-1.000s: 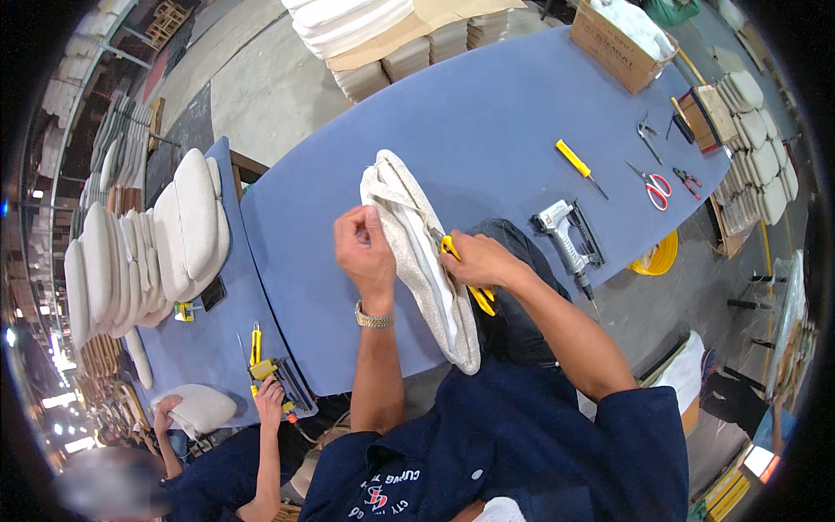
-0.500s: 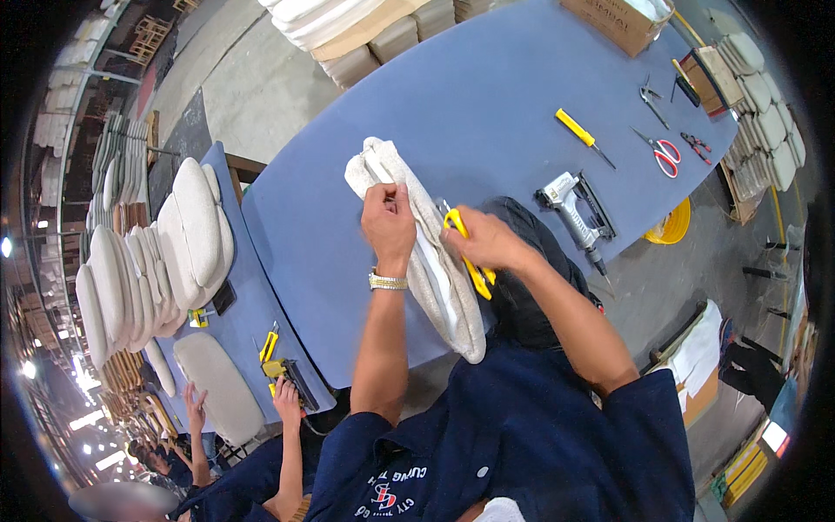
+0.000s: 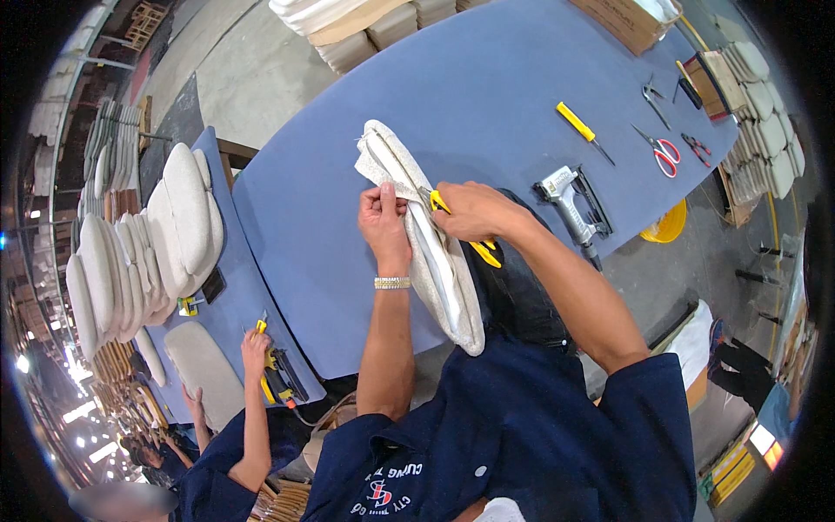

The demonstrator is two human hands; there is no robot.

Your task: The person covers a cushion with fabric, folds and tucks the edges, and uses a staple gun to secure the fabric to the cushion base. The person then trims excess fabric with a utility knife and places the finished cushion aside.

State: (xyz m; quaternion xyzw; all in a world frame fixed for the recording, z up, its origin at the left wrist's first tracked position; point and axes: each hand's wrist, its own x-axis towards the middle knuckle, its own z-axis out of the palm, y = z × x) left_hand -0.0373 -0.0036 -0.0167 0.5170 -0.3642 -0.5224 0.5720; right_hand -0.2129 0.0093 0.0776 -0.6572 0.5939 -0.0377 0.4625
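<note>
A padded seat cushion (image 3: pixel 465 306) in beige fabric stands tilted on its edge in front of me, its near end against my shirt. Along its upward side, a pale strip shows between folds of cloth. My left hand (image 3: pixel 385 230) is closed, pinching the loose fabric edge near the cushion's far end. In my right hand (image 3: pixel 474 211) are yellow-handled pliers (image 3: pixel 485 254), gripped with the fingers wrapped round them. Their metal tip meets the fabric just right of my left fingers; whether the jaws bite on anything is too small to tell.
Right on the blue table (image 3: pixel 304 191) lie a staple gun (image 3: pixel 570 204), a yellow screwdriver (image 3: pixel 584 130), red-handled scissors (image 3: pixel 665 155) and more hand tools. A cardboard box (image 3: pixel 622 24) stands beyond. At left, a co-worker's hand (image 3: pixel 255 344) is beside another staple gun (image 3: pixel 283 378), near stacked cushions (image 3: pixel 178 217).
The pliers and my right hand have moved left and farther away, to the fabric edge by my left hand. The cushion has rolled slightly. The co-worker's hand has shifted off the staple gun.
</note>
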